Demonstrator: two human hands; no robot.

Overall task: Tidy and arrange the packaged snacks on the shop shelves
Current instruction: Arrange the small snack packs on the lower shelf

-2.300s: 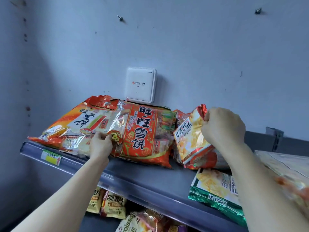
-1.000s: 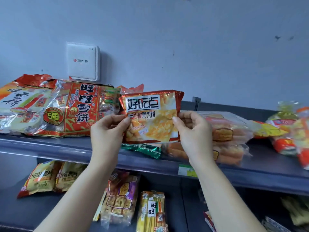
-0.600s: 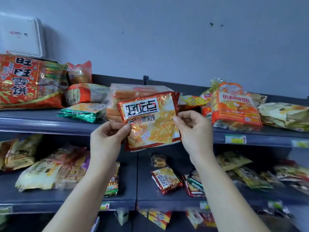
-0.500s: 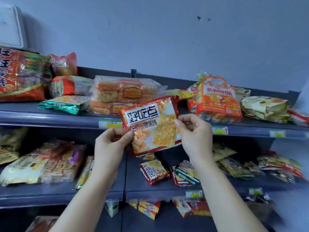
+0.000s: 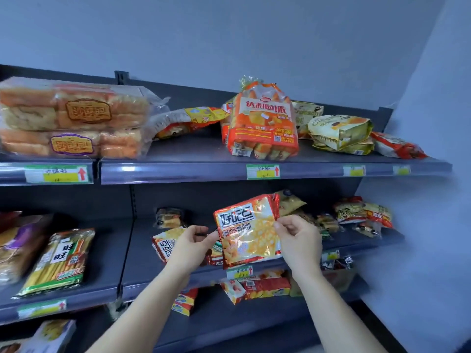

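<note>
Two hands shared one snack. The left hand [image 5: 193, 244] pinched the left edge of the orange cracker packet [image 5: 248, 233] and the right hand [image 5: 299, 242] pinched its right edge, so it hung upright in the air in front of the middle shelf [image 5: 142, 266], not yet set down. Just behind the left hand a matching packet [image 5: 164, 244] lay flat on that shelf, which suggested this was its proper place. Beyond, to the right, small bags [image 5: 362, 212] lay jumbled and tilted, with straightening yet to do. Farther up, on the top shelf [image 5: 191, 171], the stacked bread packs [image 5: 71, 118] looked orderly and the orange cake pack [image 5: 262, 123] stood facing out, but a yellow bag [image 5: 188, 121] sprawled between them. I judged the tidying begun, with most of it left.
</note>
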